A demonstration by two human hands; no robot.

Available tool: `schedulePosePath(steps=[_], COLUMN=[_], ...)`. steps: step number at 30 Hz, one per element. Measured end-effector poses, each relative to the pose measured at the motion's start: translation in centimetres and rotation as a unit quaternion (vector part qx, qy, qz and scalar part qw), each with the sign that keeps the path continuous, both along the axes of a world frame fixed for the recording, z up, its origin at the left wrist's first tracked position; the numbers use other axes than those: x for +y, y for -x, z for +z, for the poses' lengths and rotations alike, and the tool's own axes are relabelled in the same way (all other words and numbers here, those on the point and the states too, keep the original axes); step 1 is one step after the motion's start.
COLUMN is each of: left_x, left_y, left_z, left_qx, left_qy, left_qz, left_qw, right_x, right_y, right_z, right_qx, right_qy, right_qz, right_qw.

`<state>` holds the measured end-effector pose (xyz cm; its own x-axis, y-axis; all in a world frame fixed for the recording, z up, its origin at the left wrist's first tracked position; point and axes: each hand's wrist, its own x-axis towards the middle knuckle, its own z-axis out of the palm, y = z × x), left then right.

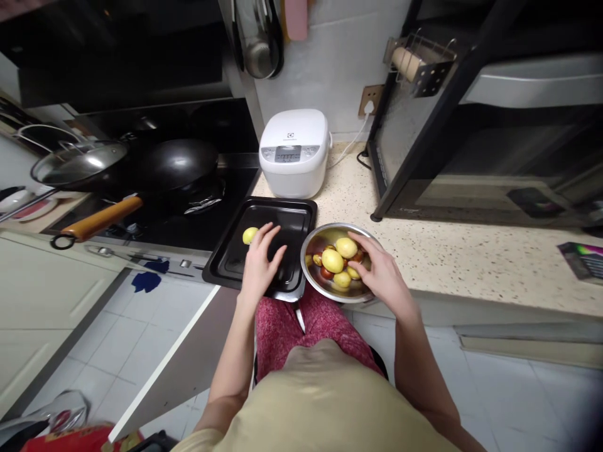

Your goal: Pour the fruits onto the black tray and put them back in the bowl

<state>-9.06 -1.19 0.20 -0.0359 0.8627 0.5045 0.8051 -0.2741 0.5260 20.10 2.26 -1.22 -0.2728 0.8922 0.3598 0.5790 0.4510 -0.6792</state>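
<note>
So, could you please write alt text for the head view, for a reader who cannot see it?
A person's right hand reaches into a metal bowl of yellow, potato-like pieces and reddish-brown ones, while the left hand is over a black baking tray, beside a single yellow piece. A white rice cooker stands behind, with a wok on the stove.

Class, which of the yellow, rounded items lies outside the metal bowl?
The yellow item on the black tray, beside the left hand; the other yellow ones in view are in the metal bowl.
</note>
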Motion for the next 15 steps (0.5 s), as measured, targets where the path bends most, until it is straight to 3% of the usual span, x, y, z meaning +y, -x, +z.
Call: schedulePosePath(steps=[3,6,11,15], left_x=[1.4,2.8,4.0,4.1], left_y=[3.2,5.6,6.5,6.0], left_z=[-1.0,-1.7,-2.0,-1.9], left_qx=[0.041,0.091,0.131,0.139], left_qy=[0.020,0.081,0.158,0.170], left_qz=[0.086,0.121,0.125,0.118], left_qw=[0.995,0.985,0.971,0.968], right_x=[-0.8,-1.5,-2.1,-2.3], right_y=[-0.5,-0.6,-0.6,-0.5], right_z=[0.1,0.4,1.0,1.1], right_qx=[0.014,0.028,0.050,0.064], right_qy=[-0.022,-0.058,-0.097,-0.113], right_qz=[-0.039,-0.069,-0.098,-0.111], right_qw=[0.999,0.996,0.989,0.985])
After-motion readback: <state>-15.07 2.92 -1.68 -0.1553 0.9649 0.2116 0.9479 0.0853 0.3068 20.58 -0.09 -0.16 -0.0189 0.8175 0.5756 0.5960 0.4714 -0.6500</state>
